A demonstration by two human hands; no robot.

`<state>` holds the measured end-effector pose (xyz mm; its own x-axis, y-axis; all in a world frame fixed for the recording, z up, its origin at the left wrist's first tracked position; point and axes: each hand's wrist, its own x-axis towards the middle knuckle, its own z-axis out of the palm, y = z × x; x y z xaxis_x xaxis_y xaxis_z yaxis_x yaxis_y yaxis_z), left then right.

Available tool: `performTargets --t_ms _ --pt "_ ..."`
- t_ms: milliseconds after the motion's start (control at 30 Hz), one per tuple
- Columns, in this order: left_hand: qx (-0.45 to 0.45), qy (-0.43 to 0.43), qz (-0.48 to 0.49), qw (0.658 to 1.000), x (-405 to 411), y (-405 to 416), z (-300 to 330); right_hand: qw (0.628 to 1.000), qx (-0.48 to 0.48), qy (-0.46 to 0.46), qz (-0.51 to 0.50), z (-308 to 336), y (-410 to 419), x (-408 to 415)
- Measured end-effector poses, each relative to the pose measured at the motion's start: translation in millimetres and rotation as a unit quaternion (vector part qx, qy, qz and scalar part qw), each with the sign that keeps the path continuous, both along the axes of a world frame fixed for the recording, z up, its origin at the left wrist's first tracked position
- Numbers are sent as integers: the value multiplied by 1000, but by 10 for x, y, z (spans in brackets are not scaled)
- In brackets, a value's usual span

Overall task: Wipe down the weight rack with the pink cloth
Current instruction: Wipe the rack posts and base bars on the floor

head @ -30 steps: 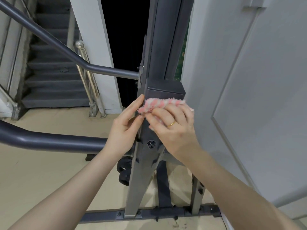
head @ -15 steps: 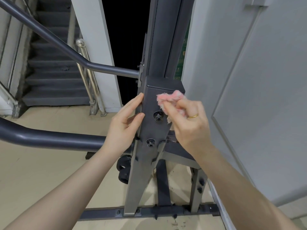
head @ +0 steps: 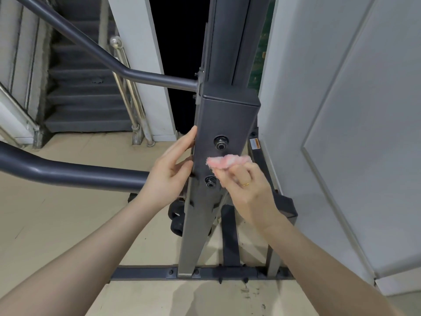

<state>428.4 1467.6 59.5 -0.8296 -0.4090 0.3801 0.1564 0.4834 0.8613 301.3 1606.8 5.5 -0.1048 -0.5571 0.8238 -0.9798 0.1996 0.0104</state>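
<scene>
1. The weight rack (head: 224,124) fills the middle of the view, a dark upright post with a boxed sleeve rising above both hands; a grey door (head: 341,133) stands just beyond the right grip, and beige floor (head: 57,224) lies below both.
2. A thick curved bar (head: 68,172) runs out from the post to the left of the left grip; it is probably not the part being cleaned now.
3. The left hand (head: 168,176) rests on the post's left edge, fingers loosely spread and flat, holding nothing; likely there to steady the frame against the push of wiping.
4. The right hand (head: 246,190) pinches the pink cloth (head: 227,161) in a narrow grip; the wad sticks up past the fingertips so fabric, not skin, meets the metal.
5. The cloth presses the post's front face between the upper bolt (head: 221,143) above the grip and the lower bolt (head: 210,181) just left of it; the bolt heads may snag fibres.
</scene>
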Motion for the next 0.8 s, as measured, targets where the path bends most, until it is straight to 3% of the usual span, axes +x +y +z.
performTargets --t_ms 33,100,167,300,433,500,633,700,733,800 --pt "5 -1 -8 1000 7 -13 -2 999 52 -10 8 37 -2 53" --pt "38 -4 -27 999 26 -49 0 996 51 64 33 -3 3 82" --pt "72 -5 -51 996 44 -88 2 991 27 121 40 123 -76 65" --pt "90 -3 -89 992 65 -156 25 989 -55 140 -1 359 -204 -5" --pt "64 -25 -105 992 79 -201 85 990 39 137 -13 17 -216 243" --pt "50 -35 -121 991 95 -211 111 989 37 144 -22 -54 -142 167" --pt "43 -54 -145 987 136 -261 119 992 -37 103 -55 -67 -86 128" --pt "48 -52 -150 986 132 -244 141 993 -21 111 -45 -20 -258 229" --pt "57 -49 -151 986 134 -228 141 996 -10 81 -45 17 -361 308" --pt "78 -40 -153 984 136 -201 126 994 25 -105 -34 150 -400 427"
